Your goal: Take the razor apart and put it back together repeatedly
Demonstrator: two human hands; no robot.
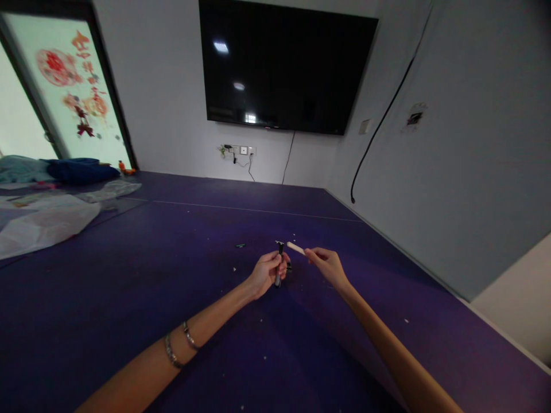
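Bracelets (173,351) are worn on the left forearm (217,315), beyond which a dark strip (240,246) is seen on the purple surface (172,275). Farther right, a T-shaped, razor-like tool (278,279) is held above the surface by the left hand (263,275), its fingers curled around the slim handle; the head is black, the lower handle greyish. The head is pointed upward in view, the long axis nearly upright, leaning slightly right at the top. By the fingers, a dark piece (289,267) is seen; whether it is held cannot be told. Next, a pale, flat stick (296,248) with a rounded tip is pinched by the right hand (328,267), fingers closed on its near end. Its tip is pointed left, near the tool's head, the long axis slanted down rightward.
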